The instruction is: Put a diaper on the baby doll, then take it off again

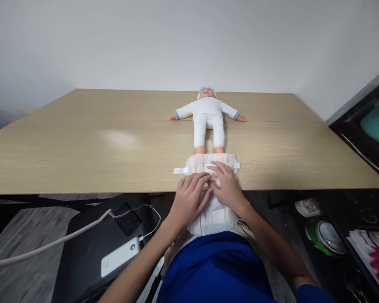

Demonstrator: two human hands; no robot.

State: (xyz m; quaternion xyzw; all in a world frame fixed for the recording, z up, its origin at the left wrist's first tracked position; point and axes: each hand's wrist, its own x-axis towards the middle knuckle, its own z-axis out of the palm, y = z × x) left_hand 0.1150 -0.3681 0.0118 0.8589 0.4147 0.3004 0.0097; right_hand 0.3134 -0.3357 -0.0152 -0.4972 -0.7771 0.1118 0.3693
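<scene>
An unfolded white diaper (216,216) lies partly on the table's front edge and hangs over it toward my lap. Its side tabs stick out left and right at the far end. My left hand (192,195) rests on the diaper's left part, fingers stretched out. On the right, my right hand (225,183) lies on the diaper with its fingers spread, the two thumbs close together. Just beyond the diaper, a baby doll (208,111) in white clothes and a cap lies on its back, arms out, its feet close to the diaper's far edge.
The wooden table (120,164) reaches back to a white wall. Below left, a black chair (82,252) holds a white power bank (120,256), a dark phone (128,219) and cables. Shelves with assorted items, including a green-rimmed container (325,237), stand at the right.
</scene>
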